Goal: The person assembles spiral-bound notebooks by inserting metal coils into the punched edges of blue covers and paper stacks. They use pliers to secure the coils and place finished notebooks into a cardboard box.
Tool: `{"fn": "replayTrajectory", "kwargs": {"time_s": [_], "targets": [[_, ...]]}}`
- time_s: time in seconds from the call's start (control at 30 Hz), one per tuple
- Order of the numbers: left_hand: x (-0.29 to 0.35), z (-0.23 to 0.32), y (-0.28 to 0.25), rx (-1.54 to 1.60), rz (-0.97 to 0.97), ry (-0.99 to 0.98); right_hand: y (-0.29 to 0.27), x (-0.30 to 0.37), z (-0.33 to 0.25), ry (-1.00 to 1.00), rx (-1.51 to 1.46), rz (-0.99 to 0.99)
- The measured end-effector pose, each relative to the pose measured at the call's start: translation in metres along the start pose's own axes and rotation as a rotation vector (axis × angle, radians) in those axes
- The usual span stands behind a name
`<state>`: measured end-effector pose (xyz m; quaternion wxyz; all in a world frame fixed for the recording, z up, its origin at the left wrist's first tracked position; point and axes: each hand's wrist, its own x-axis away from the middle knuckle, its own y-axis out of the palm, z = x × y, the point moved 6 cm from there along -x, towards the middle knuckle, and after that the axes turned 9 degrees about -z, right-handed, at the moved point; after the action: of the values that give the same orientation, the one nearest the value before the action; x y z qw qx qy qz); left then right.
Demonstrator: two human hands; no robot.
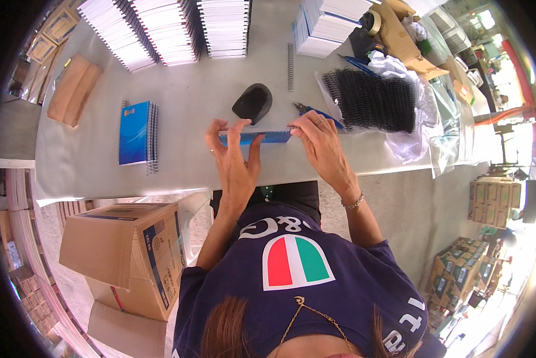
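Blue card, the cover of a notebook (257, 138), is sitting edge-up between your hands at the near side of the grey table (190, 101). Your left hand (235, 156) is pinching its left end, fingers closed on the edge, while your right hand (318, 142) is gripping the right end with fingertips pressed to the top. Just behind it a black oval tool (253, 102) is lying flat. A heap of black spiral coils (372, 98) is resting to the right (on clear plastic), and a finished blue notebook (138, 132) is lying well to the left.
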<state>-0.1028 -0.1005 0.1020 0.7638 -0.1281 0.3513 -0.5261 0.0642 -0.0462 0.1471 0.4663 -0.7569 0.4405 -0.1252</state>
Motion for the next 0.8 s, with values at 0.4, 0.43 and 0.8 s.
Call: {"fn": "replayTrajectory", "kwargs": {"time_s": [0.4,0.43,0.8], "targets": [[-0.012,-0.036,-0.038,0.124,-0.207,0.054,0.013,-0.038,-0.001,-0.084,-0.245,-0.290],[-0.013,-0.043,-0.043,0.129,-0.214,0.050,0.015,-0.050,-0.007,-0.129,-0.135,-0.215],[-0.011,-0.062,-0.042,0.215,-0.120,0.015,0.045,-0.042,0.027,-0.020,-1.485,-0.629]]}}
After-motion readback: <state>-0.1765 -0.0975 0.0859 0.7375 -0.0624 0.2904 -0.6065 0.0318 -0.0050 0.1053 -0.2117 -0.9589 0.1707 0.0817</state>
